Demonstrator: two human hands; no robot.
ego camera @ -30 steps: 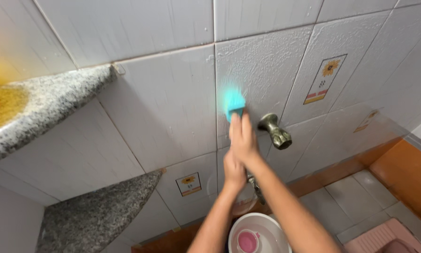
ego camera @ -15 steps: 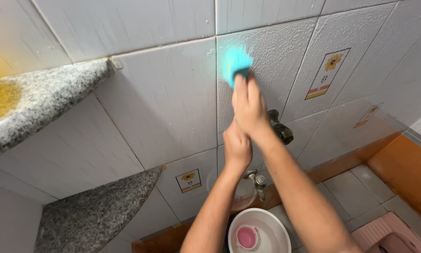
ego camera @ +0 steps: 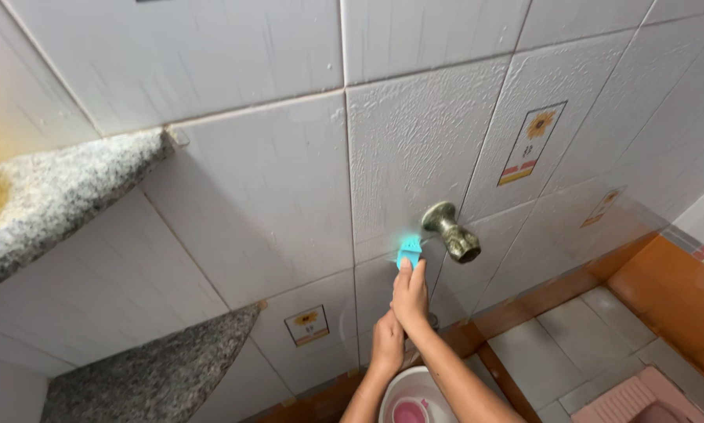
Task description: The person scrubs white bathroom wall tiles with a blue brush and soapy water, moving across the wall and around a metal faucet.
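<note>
A small bright turquoise plastic scrub brush (ego camera: 408,254) is pressed flat against the white tiled wall (ego camera: 273,188). It sits low on the wall, just to the left of the dull brass tap knob (ego camera: 450,232). Only its top end shows and it looks a bit blurry. The right hand (ego camera: 410,296) is wrapped around its lower part.

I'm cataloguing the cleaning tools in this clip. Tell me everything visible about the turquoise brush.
The turquoise brush is a small scrubbing tool that looks like plastic, its bright head blurred, so the bristles are hard to make out. It is pressed against the white wall tile, just left of the dull brass-coloured tap knob. Only its upper end shows; the rest is hidden in the right hand, whose fingers wrap it from below. The left hand sits just under that hand.
</note>
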